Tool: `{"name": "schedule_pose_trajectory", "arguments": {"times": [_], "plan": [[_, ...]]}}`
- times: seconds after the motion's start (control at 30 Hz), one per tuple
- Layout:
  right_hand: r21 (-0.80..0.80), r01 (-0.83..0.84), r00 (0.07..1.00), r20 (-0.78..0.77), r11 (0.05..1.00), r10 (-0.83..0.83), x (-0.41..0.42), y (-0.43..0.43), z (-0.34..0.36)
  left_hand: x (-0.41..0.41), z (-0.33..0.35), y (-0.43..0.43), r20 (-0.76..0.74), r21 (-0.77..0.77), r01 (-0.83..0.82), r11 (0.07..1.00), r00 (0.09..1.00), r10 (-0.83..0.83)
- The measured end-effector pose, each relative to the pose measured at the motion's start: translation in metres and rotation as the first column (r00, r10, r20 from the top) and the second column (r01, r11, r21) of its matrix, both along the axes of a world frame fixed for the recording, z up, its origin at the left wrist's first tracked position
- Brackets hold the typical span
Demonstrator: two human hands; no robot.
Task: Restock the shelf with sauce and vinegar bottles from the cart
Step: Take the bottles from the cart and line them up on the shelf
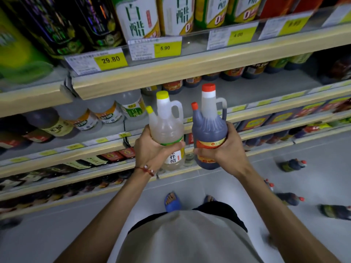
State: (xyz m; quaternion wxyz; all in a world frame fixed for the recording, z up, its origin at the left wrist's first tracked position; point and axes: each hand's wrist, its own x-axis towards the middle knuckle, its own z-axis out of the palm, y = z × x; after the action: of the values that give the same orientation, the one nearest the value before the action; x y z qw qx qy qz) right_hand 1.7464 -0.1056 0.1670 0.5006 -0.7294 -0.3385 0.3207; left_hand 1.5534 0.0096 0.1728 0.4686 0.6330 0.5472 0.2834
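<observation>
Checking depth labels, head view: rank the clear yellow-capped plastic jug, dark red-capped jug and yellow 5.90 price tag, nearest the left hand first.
1. Clear yellow-capped jug: in the left hand.
2. Dark red-capped jug: alongside, rightward.
3. 5.90 price tag: on upper shelf.

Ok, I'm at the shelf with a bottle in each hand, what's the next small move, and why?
Probably ease the clear plastic jug with the yellow cap, gripped in your left hand, forward onto the bare grey shelf ahead, next to the pale vinegar bottles. Both hands are full, and the dark red-capped jug in your right hand matches the dark bottles further right.
</observation>
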Motion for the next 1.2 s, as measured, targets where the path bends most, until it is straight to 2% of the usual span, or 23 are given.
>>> {"name": "schedule_pose_trajectory", "arguments": {"times": [0.17, 0.33, 0.5, 0.6, 0.83, 1.0, 1.2], "plan": [[-0.019, -0.089, 0.995, -0.041, 0.996, 0.088, 0.019, 0.005, 0.004, 0.011, -0.001, -0.019, -0.012, -0.009, -0.121, 0.993, 0.993, 0.121], [-0.011, -0.168, 0.986, -0.022, 0.986, 0.168, 0.03, 0.01, 0.008, 0.019, -0.005, -0.032, 0.065, 0.035, -0.232, 0.972, 0.971, 0.23], [0.029, -0.164, 0.986, 0.009, 0.986, 0.164, 0.027, 0.018, 0.009, 0.024, 0.005, -0.031, 0.107, 0.213, -0.312, 0.926, 0.949, 0.296], [0.058, -0.164, 0.986, 0.05, 0.985, 0.161, 0.027, 0.029, 0.006, 0.025, 0.009, -0.015, 0.118, 0.35, -0.306, 0.885, 0.952, 0.282], [0.127, -0.107, 0.99, 0.108, 0.986, 0.093, 0.029, 0.037, -0.009, 0.028, 0.0, 0.033, 0.077, 0.546, -0.171, 0.821, 0.985, 0.154], [0.176, -0.077, 0.992, 0.108, 0.981, 0.059, 0.032, 0.04, -0.021, 0.04, -0.023, 0.061, 0.054, 0.558, -0.129, 0.82, 0.991, 0.119], [0.22, -0.107, 0.989, 0.123, 0.97, 0.081, 0.039, 0.045, -0.032, 0.063, -0.048, 0.099, 0.087, 0.517, -0.206, 0.831, 0.978, 0.188]]}}
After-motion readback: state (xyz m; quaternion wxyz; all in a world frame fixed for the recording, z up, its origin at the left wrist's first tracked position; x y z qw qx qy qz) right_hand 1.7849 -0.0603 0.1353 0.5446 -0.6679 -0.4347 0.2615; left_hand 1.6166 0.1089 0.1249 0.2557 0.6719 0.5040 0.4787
